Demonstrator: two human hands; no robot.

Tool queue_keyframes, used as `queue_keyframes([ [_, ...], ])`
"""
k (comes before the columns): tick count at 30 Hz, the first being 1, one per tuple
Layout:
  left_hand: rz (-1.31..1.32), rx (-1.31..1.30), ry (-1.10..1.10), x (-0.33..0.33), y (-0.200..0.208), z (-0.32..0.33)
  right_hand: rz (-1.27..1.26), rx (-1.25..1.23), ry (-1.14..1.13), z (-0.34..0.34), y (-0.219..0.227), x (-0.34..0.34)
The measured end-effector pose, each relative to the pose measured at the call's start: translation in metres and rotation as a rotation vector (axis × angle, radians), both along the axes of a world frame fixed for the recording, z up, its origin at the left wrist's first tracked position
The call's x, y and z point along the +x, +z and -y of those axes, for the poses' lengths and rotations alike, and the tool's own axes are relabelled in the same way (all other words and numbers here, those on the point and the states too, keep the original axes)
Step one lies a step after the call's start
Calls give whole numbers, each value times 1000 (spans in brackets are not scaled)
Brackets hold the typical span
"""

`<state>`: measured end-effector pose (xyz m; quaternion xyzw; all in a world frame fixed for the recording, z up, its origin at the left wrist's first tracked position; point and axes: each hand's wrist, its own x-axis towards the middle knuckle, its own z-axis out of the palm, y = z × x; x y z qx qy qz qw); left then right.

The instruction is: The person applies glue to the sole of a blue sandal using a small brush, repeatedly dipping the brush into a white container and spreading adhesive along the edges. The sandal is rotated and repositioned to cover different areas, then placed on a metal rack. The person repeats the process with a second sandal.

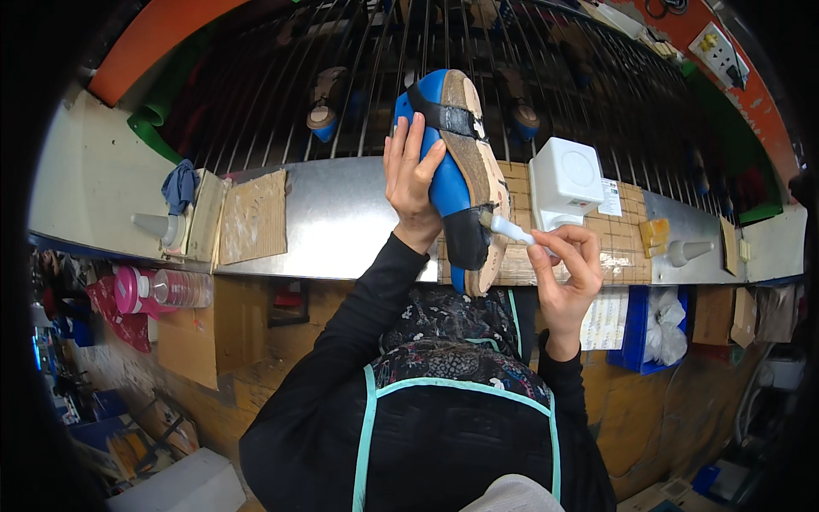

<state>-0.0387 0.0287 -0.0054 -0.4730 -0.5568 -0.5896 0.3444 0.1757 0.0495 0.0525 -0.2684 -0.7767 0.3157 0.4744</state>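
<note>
My left hand (411, 183) grips a blue shoe last (450, 177), its sole side turned to the right. Black upper pieces (448, 113) wrap the last at its far and near ends, their edges folded onto a tan insole (490, 175). In my right hand (567, 277), the thumb and fingers pinch the white handle of a small brush (514, 229). Its bristle end touches or lies very close to the edge of the near black piece. Just beyond my right hand stands a white plastic container (566, 175) with a square body.
A metal rod rack (281, 111) behind the bench holds more blue lasts (322, 119). Brown cardboard (627, 256) covers part of the metal bench (333, 222). A yellow block (654, 236) and a grey cone (689, 252) are at right. Below hangs a blue bin (631, 333) with white bags.
</note>
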Motion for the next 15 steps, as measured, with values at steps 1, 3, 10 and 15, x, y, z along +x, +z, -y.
queue_keyframes([
  [1, 5, -4, -1, 0, 0, 0, -7, -17, 11, 1, 0, 1],
  [3, 16, -20, -1, -1, 1, 0, -5, -10, 17, 1, -1, 3],
  [10, 59, -87, -1, -1, 5, 0, 11, 73, -7, 2, -3, 8],
  [15, 98, -111, 4, 1, 8, 0, -2, 78, -15, 4, -5, 9],
])
